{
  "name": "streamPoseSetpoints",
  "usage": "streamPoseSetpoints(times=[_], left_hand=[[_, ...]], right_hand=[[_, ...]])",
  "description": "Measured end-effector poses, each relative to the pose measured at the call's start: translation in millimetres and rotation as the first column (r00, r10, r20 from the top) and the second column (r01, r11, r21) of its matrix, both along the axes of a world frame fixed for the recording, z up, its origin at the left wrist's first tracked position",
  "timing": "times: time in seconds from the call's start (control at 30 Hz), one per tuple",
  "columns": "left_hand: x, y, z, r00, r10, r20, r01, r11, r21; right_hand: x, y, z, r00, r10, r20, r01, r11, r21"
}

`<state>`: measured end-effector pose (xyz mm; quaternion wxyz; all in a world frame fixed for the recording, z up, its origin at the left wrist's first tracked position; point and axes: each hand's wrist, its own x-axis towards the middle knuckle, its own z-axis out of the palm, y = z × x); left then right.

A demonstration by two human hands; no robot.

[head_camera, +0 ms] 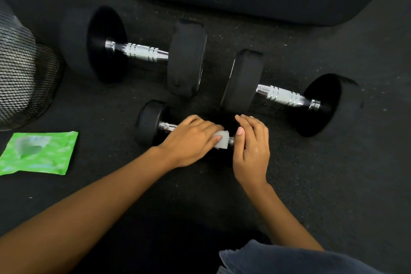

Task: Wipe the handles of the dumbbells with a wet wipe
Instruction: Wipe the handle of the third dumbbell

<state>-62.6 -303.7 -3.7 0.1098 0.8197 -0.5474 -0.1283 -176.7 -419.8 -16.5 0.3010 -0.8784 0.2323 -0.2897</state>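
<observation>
Small dumbbell (153,123) lying left-right, left hand (189,140) pressing wipe (221,141)

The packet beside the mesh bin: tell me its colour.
Bright green, with a pale patch on its top face; the packet shows clearly in the head view.

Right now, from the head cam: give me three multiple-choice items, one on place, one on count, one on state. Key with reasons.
1. Where is the green wipe pack?
A. On the floor, left of the small dumbbell
B. On top of a dumbbell
C. In the mesh bin

2. How many dumbbells show?
A. One
B. Three
C. Five

3. What holds the white wipe?
A. Nothing, it lies on the floor
B. The left hand, on the small dumbbell's handle
C. The right hand, in the air

Key: 1 A, the pack lies flat on the floor at the left; 2 B, two large and one small; 3 B, left fingers press the wipe on the handle.
</observation>
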Motion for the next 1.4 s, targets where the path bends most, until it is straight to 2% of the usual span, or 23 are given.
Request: streamPoseSetpoints(times=[0.17,0.37,0.47,0.67,0.87,1.13,1.4], left_hand=[[-1,-5,1,0.993,0.113,-0.036,-0.115,0.991,-0.063],[-3,-5,0,0.99,-0.063,-0.124,0.037,0.978,-0.203],[5,5,-3,0.994,-0.087,-0.074,0.065,0.964,-0.258],[-15,-9,-7,0.999,-0.003,0.036,0.015,0.94,-0.342],[-12,-5,-9,0.994,-0.038,0.105,0.073,0.933,-0.353],[-10,16,-11,0.993,0.077,0.089,-0.037,0.922,-0.385],[-8,12,-10,0.999,0.039,0.021,-0.031,0.952,-0.305]], right_hand=[[3,-1,0,1.0,-0.017,-0.003,0.017,1.0,0.004],[0,-1,0,1.0,-0.003,0.025,0.004,1.0,-0.009],[1,-1,0,1.0,0.0,0.016,0.0,1.0,-0.015],[1,1,-1,1.0,-0.022,0.012,0.021,1.0,0.006],[0,-1,0,1.0,-0.009,0.009,0.009,1.0,-0.004],[2,0,-2,1.0,-0.019,0.006,0.019,1.0,-0.003],[2,-1,0,1.0,-0.004,0.016,0.004,1.0,0.0]])
